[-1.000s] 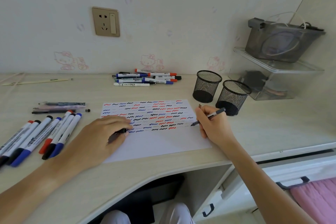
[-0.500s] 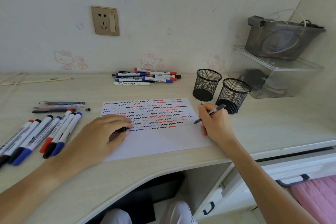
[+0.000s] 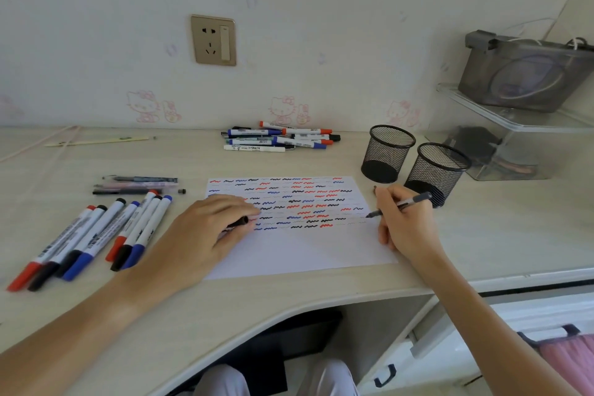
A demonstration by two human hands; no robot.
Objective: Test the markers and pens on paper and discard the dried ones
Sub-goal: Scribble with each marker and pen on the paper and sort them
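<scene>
While our right hand [image 3: 406, 223] pinches a grey pen [image 3: 398, 204] with its tip on the right edge of the paper [image 3: 299, 251], our left hand [image 3: 205, 235] rests on the sheet's left side, fingers curled round a black pen cap [image 3: 240, 222]. The paper lies on the tabletop [image 3: 514, 235], covered in red, blue and black squiggles. A row of markers [image 3: 96, 235] lies left of it, and two mesh pen cups [image 3: 414, 164] stand at its far right corner.
</scene>
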